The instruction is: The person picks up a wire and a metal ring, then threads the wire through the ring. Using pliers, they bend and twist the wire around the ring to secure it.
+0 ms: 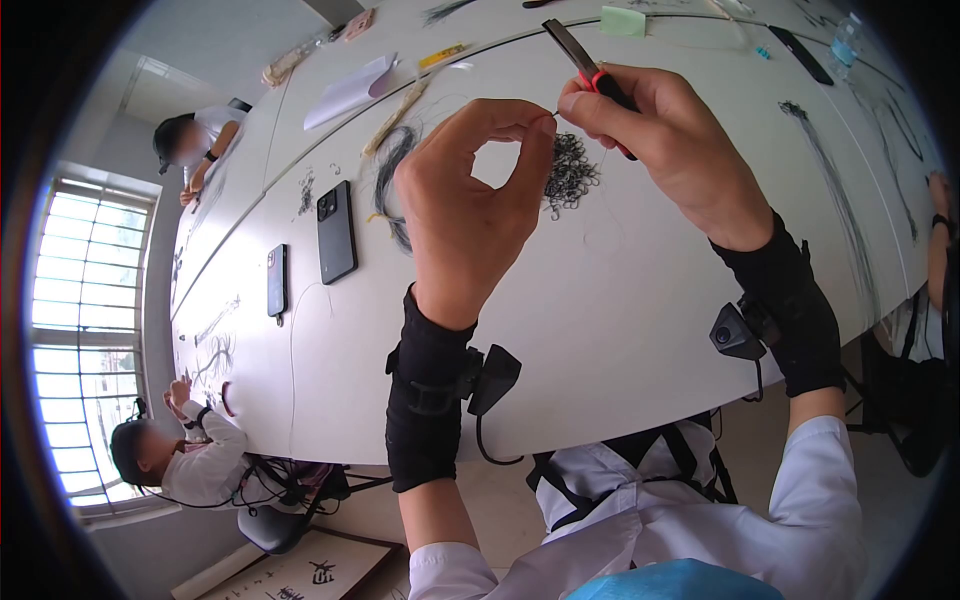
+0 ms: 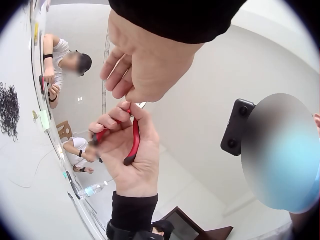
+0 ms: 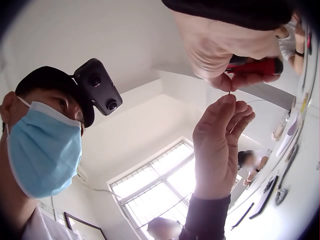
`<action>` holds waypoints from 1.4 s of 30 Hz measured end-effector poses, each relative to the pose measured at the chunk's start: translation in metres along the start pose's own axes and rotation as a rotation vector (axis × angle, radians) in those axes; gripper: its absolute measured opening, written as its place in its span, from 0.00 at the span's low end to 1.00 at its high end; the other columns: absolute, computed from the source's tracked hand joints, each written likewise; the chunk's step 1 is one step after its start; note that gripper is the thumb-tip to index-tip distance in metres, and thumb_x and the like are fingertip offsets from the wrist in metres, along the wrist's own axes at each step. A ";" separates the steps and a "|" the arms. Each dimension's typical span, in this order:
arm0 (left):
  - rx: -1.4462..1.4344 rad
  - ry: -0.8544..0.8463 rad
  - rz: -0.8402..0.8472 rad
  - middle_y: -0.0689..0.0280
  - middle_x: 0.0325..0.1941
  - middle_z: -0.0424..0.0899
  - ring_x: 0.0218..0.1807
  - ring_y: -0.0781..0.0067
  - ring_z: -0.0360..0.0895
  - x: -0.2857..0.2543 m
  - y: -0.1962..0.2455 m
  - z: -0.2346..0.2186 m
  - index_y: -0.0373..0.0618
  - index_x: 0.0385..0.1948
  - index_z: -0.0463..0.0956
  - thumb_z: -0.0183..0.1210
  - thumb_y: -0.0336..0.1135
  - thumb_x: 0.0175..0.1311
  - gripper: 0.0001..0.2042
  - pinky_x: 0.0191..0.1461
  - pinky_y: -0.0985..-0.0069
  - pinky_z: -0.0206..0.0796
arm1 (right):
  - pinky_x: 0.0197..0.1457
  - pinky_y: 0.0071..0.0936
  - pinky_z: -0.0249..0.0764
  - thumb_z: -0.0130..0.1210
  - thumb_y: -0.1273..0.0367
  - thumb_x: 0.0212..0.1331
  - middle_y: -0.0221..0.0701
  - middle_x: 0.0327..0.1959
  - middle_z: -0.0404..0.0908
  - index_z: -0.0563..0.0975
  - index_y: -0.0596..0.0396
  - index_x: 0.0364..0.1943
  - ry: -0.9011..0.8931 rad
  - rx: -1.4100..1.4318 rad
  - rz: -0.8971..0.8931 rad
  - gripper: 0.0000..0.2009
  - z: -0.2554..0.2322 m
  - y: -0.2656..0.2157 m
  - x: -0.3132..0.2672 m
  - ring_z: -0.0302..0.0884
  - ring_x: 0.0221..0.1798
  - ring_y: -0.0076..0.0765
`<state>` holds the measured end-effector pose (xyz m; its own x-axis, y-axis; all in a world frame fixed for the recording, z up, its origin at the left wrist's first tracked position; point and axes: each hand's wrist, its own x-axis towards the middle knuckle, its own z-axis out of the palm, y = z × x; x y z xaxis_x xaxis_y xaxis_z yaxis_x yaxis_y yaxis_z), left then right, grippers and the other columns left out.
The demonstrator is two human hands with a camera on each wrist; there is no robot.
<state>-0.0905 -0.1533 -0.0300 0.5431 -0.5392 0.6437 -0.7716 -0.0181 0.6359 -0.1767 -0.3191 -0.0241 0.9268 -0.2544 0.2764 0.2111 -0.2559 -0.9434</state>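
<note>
My left hand (image 1: 475, 195) is raised over the table, thumb and forefinger pinching a tiny dark hook-like piece (image 3: 229, 93) whose exact kind is too small to tell. Opposite it, my right hand (image 1: 655, 140) grips pliers (image 2: 134, 145) with red and black handles. The fingertips of both hands meet closely around the tiny piece. Below and between the hands, a pile of small dark hooks (image 1: 572, 172) lies on the white table (image 1: 600, 330). A bundle of grey line (image 1: 392, 185) lies behind the left hand.
Two phones, a larger one (image 1: 337, 232) and a smaller one (image 1: 277, 280), lie to the left. White paper (image 1: 350, 92) and a yellow tool (image 1: 442, 55) are farther back. Long strands (image 1: 830, 180) and a water bottle (image 1: 846, 42) stand to the right. Other people sit around the table.
</note>
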 end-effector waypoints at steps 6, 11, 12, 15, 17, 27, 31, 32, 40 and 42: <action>-0.444 -0.017 -0.273 0.59 0.35 0.86 0.38 0.70 0.85 0.002 0.005 -0.002 0.30 0.40 0.80 0.62 0.27 0.68 0.08 0.50 0.74 0.76 | 0.39 0.17 0.63 0.59 0.58 0.66 0.21 0.27 0.70 0.80 0.55 0.36 -0.074 0.259 0.130 0.14 -0.003 0.002 0.000 0.65 0.32 0.17; -0.591 -0.025 -0.291 0.60 0.33 0.85 0.36 0.69 0.85 0.003 0.001 -0.005 0.32 0.39 0.80 0.60 0.30 0.70 0.08 0.49 0.72 0.76 | 0.39 0.18 0.63 0.59 0.58 0.66 0.21 0.27 0.69 0.79 0.55 0.35 -0.099 0.283 0.146 0.14 -0.002 0.007 0.002 0.65 0.32 0.18; -0.605 -0.024 -0.298 0.60 0.33 0.85 0.36 0.68 0.85 0.003 0.001 -0.006 0.32 0.39 0.80 0.60 0.30 0.70 0.08 0.48 0.72 0.76 | 0.39 0.18 0.63 0.59 0.58 0.66 0.21 0.27 0.69 0.80 0.55 0.35 -0.107 0.275 0.145 0.14 -0.002 0.009 0.003 0.65 0.32 0.18; -0.647 -0.006 -0.309 0.60 0.32 0.85 0.36 0.71 0.84 0.003 0.001 -0.007 0.32 0.39 0.80 0.61 0.29 0.69 0.08 0.46 0.75 0.76 | 0.40 0.18 0.63 0.59 0.57 0.67 0.21 0.27 0.70 0.80 0.56 0.36 -0.127 0.195 0.128 0.14 -0.003 0.006 0.003 0.65 0.32 0.17; -0.676 0.026 -0.304 0.60 0.31 0.86 0.36 0.76 0.83 0.004 0.002 -0.007 0.30 0.38 0.80 0.62 0.29 0.68 0.08 0.44 0.81 0.74 | 0.41 0.18 0.64 0.59 0.58 0.67 0.21 0.27 0.72 0.80 0.56 0.36 -0.110 0.095 0.058 0.14 0.000 0.005 0.002 0.67 0.33 0.16; -0.019 0.025 0.002 0.62 0.32 0.86 0.35 0.74 0.84 0.000 -0.006 0.004 0.34 0.36 0.80 0.64 0.23 0.61 0.05 0.45 0.78 0.74 | 0.37 0.23 0.70 0.59 0.62 0.68 0.30 0.26 0.78 0.80 0.62 0.39 0.050 -0.353 -0.306 0.13 0.004 -0.011 -0.008 0.72 0.29 0.25; -0.027 -0.089 0.025 0.62 0.36 0.86 0.39 0.76 0.83 -0.001 0.004 0.004 0.31 0.40 0.80 0.62 0.21 0.63 0.06 0.53 0.77 0.74 | 0.42 0.19 0.66 0.58 0.60 0.70 0.24 0.28 0.74 0.78 0.59 0.37 0.017 -0.261 -0.233 0.14 -0.009 0.000 0.002 0.68 0.33 0.19; -0.059 -0.093 0.028 0.62 0.36 0.86 0.39 0.75 0.83 -0.001 0.003 0.004 0.31 0.40 0.80 0.62 0.21 0.64 0.06 0.53 0.77 0.74 | 0.44 0.19 0.66 0.57 0.59 0.70 0.23 0.29 0.74 0.78 0.58 0.36 -0.010 -0.255 -0.224 0.14 -0.012 0.004 0.004 0.68 0.34 0.19; -0.312 0.061 -0.137 0.63 0.35 0.86 0.38 0.77 0.82 -0.002 0.003 0.003 0.34 0.38 0.80 0.63 0.23 0.65 0.04 0.50 0.78 0.75 | 0.41 0.19 0.60 0.57 0.58 0.67 0.20 0.27 0.71 0.81 0.55 0.39 -0.101 -0.002 0.053 0.13 -0.003 0.000 0.001 0.64 0.33 0.18; -0.359 0.127 -0.162 0.66 0.33 0.86 0.36 0.79 0.81 0.000 0.001 0.006 0.35 0.36 0.80 0.64 0.24 0.63 0.03 0.49 0.76 0.75 | 0.41 0.19 0.60 0.56 0.60 0.66 0.20 0.28 0.73 0.81 0.55 0.40 -0.125 0.044 0.082 0.13 0.000 -0.004 -0.002 0.65 0.33 0.18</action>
<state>-0.0931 -0.1580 -0.0322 0.7019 -0.4444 0.5566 -0.5207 0.2130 0.8267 -0.1796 -0.3175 -0.0204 0.9724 -0.1534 0.1759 0.1443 -0.1972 -0.9697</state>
